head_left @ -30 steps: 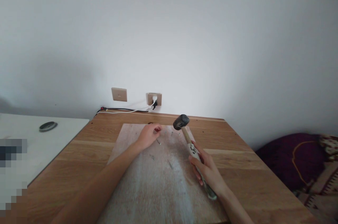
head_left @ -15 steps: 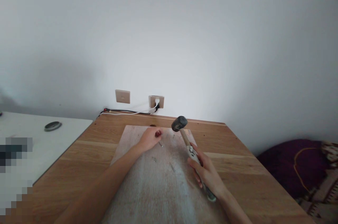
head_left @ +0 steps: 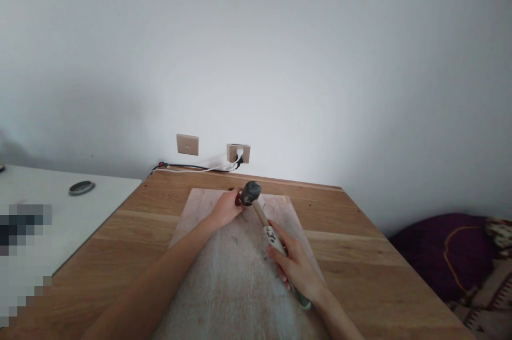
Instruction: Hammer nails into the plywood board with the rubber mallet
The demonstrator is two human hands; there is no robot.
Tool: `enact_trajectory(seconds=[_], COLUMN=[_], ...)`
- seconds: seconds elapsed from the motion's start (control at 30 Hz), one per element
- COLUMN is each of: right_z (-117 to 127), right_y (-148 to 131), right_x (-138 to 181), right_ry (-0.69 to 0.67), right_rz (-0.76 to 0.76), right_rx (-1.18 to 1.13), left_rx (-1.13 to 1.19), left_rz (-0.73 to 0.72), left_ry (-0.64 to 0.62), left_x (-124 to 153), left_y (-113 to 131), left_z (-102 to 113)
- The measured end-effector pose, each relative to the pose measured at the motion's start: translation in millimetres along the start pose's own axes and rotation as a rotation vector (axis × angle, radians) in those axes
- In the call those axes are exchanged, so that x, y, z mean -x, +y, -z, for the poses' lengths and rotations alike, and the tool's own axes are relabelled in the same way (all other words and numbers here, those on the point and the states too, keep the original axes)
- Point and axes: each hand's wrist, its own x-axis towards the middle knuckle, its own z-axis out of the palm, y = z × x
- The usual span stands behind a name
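My right hand (head_left: 298, 265) is wrapped round the pale, dark-spotted grip of a mallet (head_left: 251, 193), which has a black cylindrical head and a wooden shaft. The head hangs right beside the fingertips of my left hand (head_left: 226, 207) and covers part of them. Those fingers are pinched together over the far part of a worn, whitish board (head_left: 224, 281); what they hold, if anything, is hidden. A few small nail-like bits (head_left: 264, 253) lie on the board, too small to make out well.
The board lies on a wooden table (head_left: 360, 254) against a white wall. Cables (head_left: 188, 170) run along its back edge to a wall socket (head_left: 239, 153). To the left, a white table (head_left: 116, 190) bears a round grey dish (head_left: 82, 188). Purple fabric (head_left: 424, 254) is at the right.
The mallet in my right hand has swung left, its head now beside my left fingertips. My left hand stays at nearly the same spot on the board.
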Motion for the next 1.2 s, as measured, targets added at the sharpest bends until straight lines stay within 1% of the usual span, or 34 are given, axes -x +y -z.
enact_trajectory(seconds=[0.13, 0.3, 0.43, 0.53, 0.73, 0.87, 0.93, 1.0, 1.03, 1.1, 1.13, 1.17, 1.2], right_z=[0.1, 3.9, 4.9, 4.5, 4.4, 5.3, 6.4, 7.9, 8.9, 11.3, 12.8, 14.4, 16.1], right_y=[1.7, -1.6, -1.9, -1.5, -4.5, -1.3, 3.2, 7.8, 9.6, 11.6, 11.8, 11.6, 11.0], right_x=[-2.0, -1.7, 0.0, 0.5, 1.0, 1.2, 0.7, -0.4, -1.2, -3.3, -4.5, -5.9, -7.2], right_ry=[0.017, -0.025, -0.02, -0.024, -0.029, 0.008, 0.056, 0.121, 0.152, 0.207, 0.229, 0.247, 0.263], right_rz=[0.016, -0.018, -0.015, -0.025, -0.04, -0.017, 0.009, 0.045, 0.064, 0.087, 0.086, 0.078, 0.065], right_rx=[-0.005, 0.023, 0.043, 0.056, 0.052, 0.019, -0.033, -0.095, -0.124, -0.166, -0.183, -0.203, -0.228], left_rx=[-0.001, -0.014, -0.055, -0.04, -0.006, -0.062, -0.175, -0.324, -0.391, -0.51, -0.561, -0.608, -0.654], left_rz=[0.004, 0.007, 0.004, 0.008, -0.036, -0.105, -0.17, -0.298, -0.395, -0.67, -0.784, -0.855, -0.893], left_ry=[-0.001, -0.017, -0.014, -0.018, -0.027, 0.034, 0.063, 0.016, -0.05, -0.273, -0.363, -0.398, -0.393], left_x=[0.2, 0.6, 0.2, 0.2, 0.5, 0.8, 6.2, 18.0, 26.3, 45.9, 56.0, 65.7, 74.4], left_y=[-0.1, -1.0, -2.0, -2.9, -3.3, 2.0, 14.6, 35.5, 47.7, 70.9, 80.0, 86.8, 91.0], left_z=[-0.2, 1.1, 1.4, 0.1, 1.3, 12.1, 19.0, 23.1, 23.2, 18.4, 13.7, 7.8, 1.2])
